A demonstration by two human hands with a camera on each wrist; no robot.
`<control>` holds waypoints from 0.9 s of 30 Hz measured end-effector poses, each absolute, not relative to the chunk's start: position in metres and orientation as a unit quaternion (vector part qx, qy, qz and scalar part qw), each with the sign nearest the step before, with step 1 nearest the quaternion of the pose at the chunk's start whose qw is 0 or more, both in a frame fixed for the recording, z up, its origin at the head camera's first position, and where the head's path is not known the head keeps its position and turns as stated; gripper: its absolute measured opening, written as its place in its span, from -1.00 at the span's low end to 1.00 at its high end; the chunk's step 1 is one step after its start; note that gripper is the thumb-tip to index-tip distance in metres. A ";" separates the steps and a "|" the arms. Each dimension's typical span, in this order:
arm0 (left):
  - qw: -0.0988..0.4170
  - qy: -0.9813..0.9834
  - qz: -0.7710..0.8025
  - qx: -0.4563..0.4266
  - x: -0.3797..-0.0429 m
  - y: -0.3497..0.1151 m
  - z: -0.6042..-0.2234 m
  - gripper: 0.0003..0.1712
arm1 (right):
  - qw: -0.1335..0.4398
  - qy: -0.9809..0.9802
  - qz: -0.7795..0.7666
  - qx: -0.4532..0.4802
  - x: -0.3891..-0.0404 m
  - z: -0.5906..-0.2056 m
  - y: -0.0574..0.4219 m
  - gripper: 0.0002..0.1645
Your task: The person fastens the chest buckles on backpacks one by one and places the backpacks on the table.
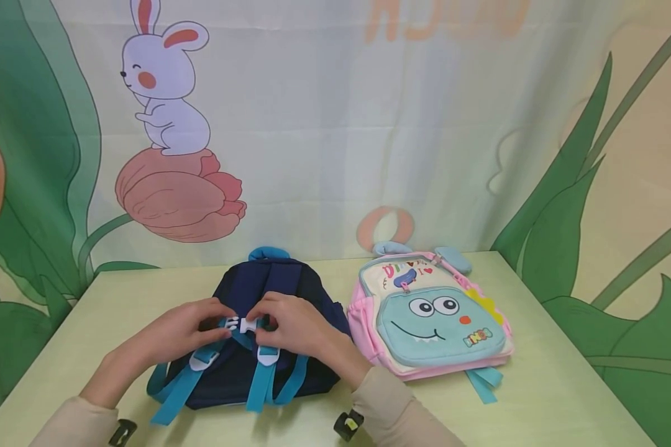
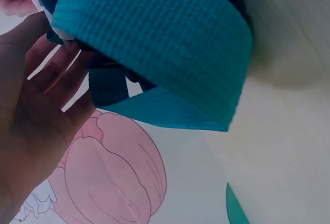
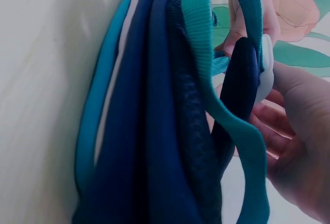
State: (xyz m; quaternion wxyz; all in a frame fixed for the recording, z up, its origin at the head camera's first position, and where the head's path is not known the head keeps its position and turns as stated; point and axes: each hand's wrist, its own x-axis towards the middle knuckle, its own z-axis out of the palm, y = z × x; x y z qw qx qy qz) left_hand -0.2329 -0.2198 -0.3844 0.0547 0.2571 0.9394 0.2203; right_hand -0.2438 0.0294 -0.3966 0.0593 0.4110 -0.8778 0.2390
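Observation:
A navy backpack (image 1: 220,386) lies on the table with its strap side up. Over it, my left hand (image 1: 187,329) pinches the white pronged half of a chest buckle (image 1: 232,323) between thumb and fingertips. Facing it, the white socket half (image 1: 248,325) is pinched by my right hand (image 1: 293,324). The two halves are close together and look apart. Teal webbing (image 2: 154,33) hides much of the left fingertips in the left wrist view. From the right wrist, a white buckle piece (image 3: 265,72) shows by my thumb, beside the padded shoulder strap (image 3: 240,87).
To the right sits a pink and light-blue cartoon backpack (image 1: 442,329), close against the navy one. Loose teal strap ends (image 1: 173,400) hang toward the front of the pale table (image 1: 570,397). A printed curtain (image 1: 313,124) stands behind the table.

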 end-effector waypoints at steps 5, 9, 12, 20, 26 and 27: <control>0.040 0.941 0.209 0.261 -0.230 -0.217 -0.379 -0.59 | 0.063 -0.877 0.242 0.411 -0.243 -0.391 0.032 -0.72; 0.031 0.943 0.204 0.262 -0.227 -0.216 -0.376 -0.57 | 0.065 -0.875 0.245 0.412 -0.244 -0.390 0.033 -0.73; 0.025 0.944 0.201 0.261 -0.226 -0.214 -0.375 -0.54 | 0.064 -0.875 0.245 0.412 -0.244 -0.390 0.033 -0.73; 0.015 0.941 0.188 0.281 -0.226 -0.211 -0.371 -0.55 | 0.069 -0.874 0.246 0.413 -0.244 -0.389 0.035 -0.74; 0.019 0.942 0.187 0.279 -0.226 -0.208 -0.369 -0.56 | 0.071 -0.874 0.248 0.412 -0.245 -0.389 0.036 -0.74; 0.020 0.942 0.187 0.278 -0.226 -0.208 -0.368 -0.56 | 0.070 -0.874 0.249 0.411 -0.245 -0.388 0.037 -0.74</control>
